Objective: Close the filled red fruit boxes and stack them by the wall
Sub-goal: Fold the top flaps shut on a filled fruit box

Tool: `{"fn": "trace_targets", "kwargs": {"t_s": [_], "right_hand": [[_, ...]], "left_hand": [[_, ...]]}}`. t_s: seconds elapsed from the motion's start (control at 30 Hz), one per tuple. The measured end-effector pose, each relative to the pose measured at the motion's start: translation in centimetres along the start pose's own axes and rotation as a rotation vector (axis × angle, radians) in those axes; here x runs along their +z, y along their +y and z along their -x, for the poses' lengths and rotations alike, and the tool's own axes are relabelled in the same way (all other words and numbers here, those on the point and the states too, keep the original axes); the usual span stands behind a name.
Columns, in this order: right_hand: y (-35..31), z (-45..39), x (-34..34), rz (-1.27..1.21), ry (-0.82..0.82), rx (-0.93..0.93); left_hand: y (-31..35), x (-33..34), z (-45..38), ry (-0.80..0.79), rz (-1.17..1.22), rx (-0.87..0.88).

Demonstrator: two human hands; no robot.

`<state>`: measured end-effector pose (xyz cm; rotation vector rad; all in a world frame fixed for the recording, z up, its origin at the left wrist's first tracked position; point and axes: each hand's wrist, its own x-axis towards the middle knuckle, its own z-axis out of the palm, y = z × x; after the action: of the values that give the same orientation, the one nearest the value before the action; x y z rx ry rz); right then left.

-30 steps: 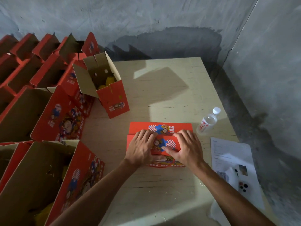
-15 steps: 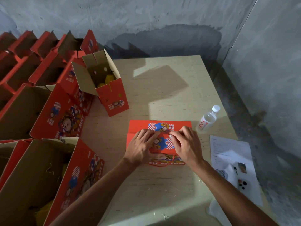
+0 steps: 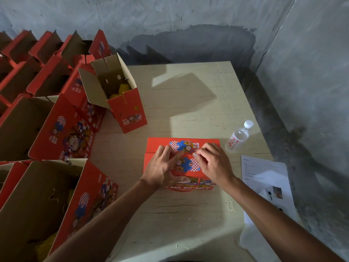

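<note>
A closed red fruit box [image 3: 160,145] lies on the wooden table [image 3: 188,103] in front of me. My left hand [image 3: 162,170] rests on its lid with spread fingers reaching the seam between the top flaps and the thumb on the near side. My right hand [image 3: 215,163] is over the right half of the lid, fingers bent, with fingertips pinching at the same seam. A red cord handle shows at the box's near edge. An open red box [image 3: 130,112] with yellow fruit inside stands at the table's left, further back.
Several open red boxes [image 3: 62,133] fill the left side in rows, the nearest showing fruit and straw. A water bottle [image 3: 238,138] lies right of the box, with printed papers [image 3: 264,173] at the table's right edge. Grey concrete walls [image 3: 188,19] stand behind and to the right.
Both hands lay flat on the lid a second ago. The fingers have since drawn together toward the centre seam, and the right hand's fingers have curled up.
</note>
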<state>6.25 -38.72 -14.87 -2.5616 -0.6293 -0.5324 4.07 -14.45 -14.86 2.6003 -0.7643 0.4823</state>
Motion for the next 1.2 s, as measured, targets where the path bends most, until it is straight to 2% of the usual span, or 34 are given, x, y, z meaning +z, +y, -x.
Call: {"fn": "trace_targets", "kwargs": {"t_s": [0.2, 0.3, 0.5, 0.6, 0.9, 1.0, 1.07, 1.2], "right_hand": [[0.1, -0.7, -0.6, 0.017, -0.051, -0.054], [0.1, -0.8, -0.7, 0.045, -0.062, -0.062], [0.3, -0.8, -0.7, 0.046, -0.072, -0.008], [0.3, -0.8, -0.4, 0.076, -0.065, 0.040], [0.3, -0.7, 0.3, 0.169, -0.116, -0.012], [0.1, -1.0, 0.1, 0.176, -0.126, -0.007], [-0.2, -1.0, 0.1, 0.184, -0.124, 0.004], [-0.1, -0.9, 0.0, 0.177, -0.097, 0.033]], "left_hand": [[-0.4, -0.6, -1.2, -0.052, -0.050, 0.049], [-0.5, -0.8, -1.1, -0.101, -0.113, -0.010], [-1.6, -1.5, 0.0, -0.067, -0.179, -0.116], [-1.8, -1.5, -0.2, -0.078, -0.155, -0.084], [-2.2, -1.0, 0.3, 0.132, -0.106, 0.064], [-2.1, -1.1, 0.1, 0.104, -0.148, 0.091], [-2.0, -1.3, 0.4, 0.057, -0.121, 0.015], [-1.1, -1.7, -1.0, -0.008, -0.041, -0.287]]}}
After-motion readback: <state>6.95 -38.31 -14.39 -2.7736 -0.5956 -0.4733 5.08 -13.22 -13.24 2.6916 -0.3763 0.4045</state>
